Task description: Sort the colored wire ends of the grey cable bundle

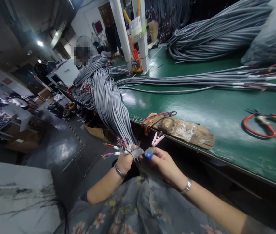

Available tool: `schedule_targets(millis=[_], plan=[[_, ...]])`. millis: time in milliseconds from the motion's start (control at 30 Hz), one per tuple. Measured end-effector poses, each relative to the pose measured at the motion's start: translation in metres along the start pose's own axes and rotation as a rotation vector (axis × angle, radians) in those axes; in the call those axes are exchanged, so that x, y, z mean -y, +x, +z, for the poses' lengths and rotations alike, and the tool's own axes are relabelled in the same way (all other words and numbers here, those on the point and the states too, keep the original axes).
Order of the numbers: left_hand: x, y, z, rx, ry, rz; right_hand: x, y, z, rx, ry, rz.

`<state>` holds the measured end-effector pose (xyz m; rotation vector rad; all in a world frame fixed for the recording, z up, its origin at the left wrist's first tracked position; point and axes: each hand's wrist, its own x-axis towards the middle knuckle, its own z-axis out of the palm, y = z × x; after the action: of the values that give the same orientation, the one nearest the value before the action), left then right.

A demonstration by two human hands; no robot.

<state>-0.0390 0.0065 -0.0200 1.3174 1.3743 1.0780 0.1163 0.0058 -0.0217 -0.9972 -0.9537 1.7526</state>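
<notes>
The person's left hand (124, 162) was closed in a fist around the end of a thick bundle of grey cables (108, 104). From there the bundle rose up and away from the hands toward a heap on the far end of the counter (213, 107). The right hand (164, 165), one fingertip wrapped in blue tape (149, 156), pinched a strip of grey tape (138, 152) that lay around the bundle just beside the left fist. Much of the bundle hung in the air with nothing under it, so its weight could probably drag the end out of the fist if the grip eased. The stripped wire ends (115, 150) fanned out loose beyond the left hand and looked likely to bend, or to get trapped under the strip. The strip itself might stick to the taped fingertip instead of the cables. A pink clip (157, 139) stood just above the right fingers, close enough to snag a wire. The counter edge ran just past the right hand, and a block wrapped in brown tape (184, 128) with thin leads sat on it, which left little room on that side. To the left of the left hand there was open floor (62, 152), and below both hands only the flowered cloth (133, 208) of the lap. A red-handled tool (260, 126) lay well apart, far to the right.
</notes>
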Motion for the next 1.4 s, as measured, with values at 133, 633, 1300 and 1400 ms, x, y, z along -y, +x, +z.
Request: schedule_targets(millis=[133,633,1300,1400], plan=[[-0.002,0.000,-0.002,0.012,0.031,-0.024,0.001,-0.001,0.001,0.002,0.022,-0.026],[0.002,-0.002,-0.009,0.082,0.187,-0.030,-0.007,0.007,0.011,-0.095,0.196,0.047],[-0.005,-0.002,-0.010,0.073,0.162,-0.028,-0.004,0.005,0.011,-0.013,0.277,0.088],[-0.007,-0.002,-0.010,0.074,0.153,-0.030,-0.009,0.008,0.013,-0.041,0.272,0.096]])
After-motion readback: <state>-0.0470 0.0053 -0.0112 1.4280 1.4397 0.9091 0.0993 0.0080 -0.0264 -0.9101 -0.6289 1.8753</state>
